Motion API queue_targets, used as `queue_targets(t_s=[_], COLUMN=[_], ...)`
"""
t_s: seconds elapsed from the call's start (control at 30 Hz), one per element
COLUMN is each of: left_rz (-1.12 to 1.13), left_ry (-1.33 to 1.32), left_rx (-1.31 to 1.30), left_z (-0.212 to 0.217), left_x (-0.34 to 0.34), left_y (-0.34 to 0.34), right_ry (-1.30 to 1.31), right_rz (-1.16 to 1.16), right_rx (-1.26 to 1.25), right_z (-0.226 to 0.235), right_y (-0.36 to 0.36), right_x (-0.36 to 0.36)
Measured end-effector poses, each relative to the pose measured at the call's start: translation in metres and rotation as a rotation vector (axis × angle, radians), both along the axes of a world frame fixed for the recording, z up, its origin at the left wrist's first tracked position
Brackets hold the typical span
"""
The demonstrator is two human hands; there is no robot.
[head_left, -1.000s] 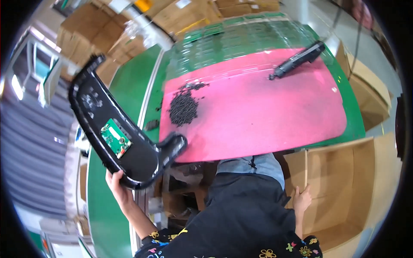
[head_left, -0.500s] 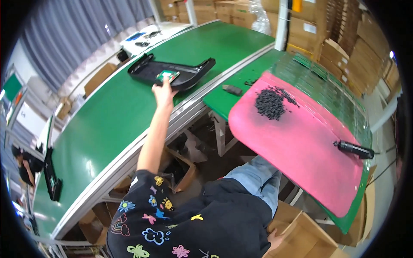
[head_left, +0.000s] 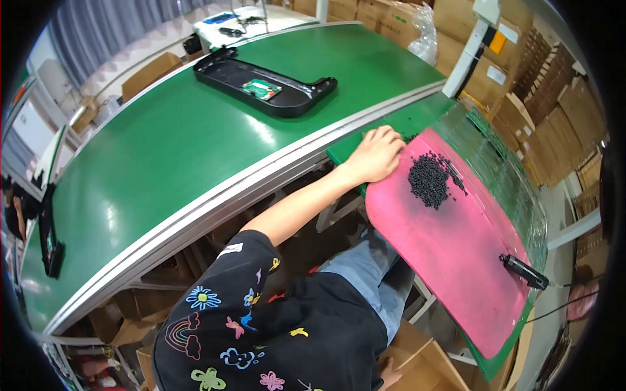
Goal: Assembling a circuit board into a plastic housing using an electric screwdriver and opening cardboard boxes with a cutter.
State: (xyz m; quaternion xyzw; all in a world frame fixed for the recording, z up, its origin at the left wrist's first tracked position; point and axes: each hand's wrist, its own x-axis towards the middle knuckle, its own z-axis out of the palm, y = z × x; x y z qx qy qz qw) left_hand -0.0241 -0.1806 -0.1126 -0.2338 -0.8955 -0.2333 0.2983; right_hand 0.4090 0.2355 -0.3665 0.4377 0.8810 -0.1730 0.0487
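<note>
My left hand (head_left: 378, 155) is over the far left corner of a pink mat (head_left: 450, 254). Its fingers curl downward, and whatever they grip is hidden beneath them. A heap of small black screws or pins (head_left: 428, 182) lies on the mat just right of this hand. Low in the picture, my right hand (head_left: 390, 375) shows only in part beside a cardboard box (head_left: 424, 365); its fingers are too hidden to read. On the green conveyor belt (head_left: 163, 163) rests a black plastic housing (head_left: 293, 103), with a green circuit board (head_left: 262, 89) lying inside it.
A black electric screwdriver (head_left: 525, 272) with a cable lies at the mat's right. Clear plastic trays (head_left: 502, 163) stand behind the mat. A metal rail (head_left: 248, 169) edges the belt. Another black housing (head_left: 51, 238) is at far left, near a person (head_left: 14, 207).
My left hand has let go of the circuit board, leaving it in the housing, and has swung right to the mat's corner, covering a small dark grey object seen there before. The view has shifted.
</note>
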Motion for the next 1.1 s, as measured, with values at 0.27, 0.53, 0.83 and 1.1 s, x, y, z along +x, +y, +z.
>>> queue_targets(t_s=[0.27, 0.53, 0.83, 1.1], left_rz=[-0.008, -0.059, -0.105, -0.209], left_ry=[0.145, -0.099, -0.148, -0.550], left_rx=[-0.107, -0.258, -0.190, -0.363], left_z=[0.025, 0.027, 0.037, 0.039], left_x=[-0.008, -0.004, 0.018, 0.007], left_y=[0.012, 0.028, 0.019, 0.010], right_ry=[0.381, -0.074, 0.030, 0.124], right_rz=[-0.085, -0.335, -0.308, -0.241], right_rx=[0.156, -0.029, -0.086, -0.108], right_z=[0.035, 0.060, 0.071, 0.054], right_y=[-0.014, 0.006, -0.011, -0.006], right_x=[-0.019, -0.026, 0.006, 0.008])
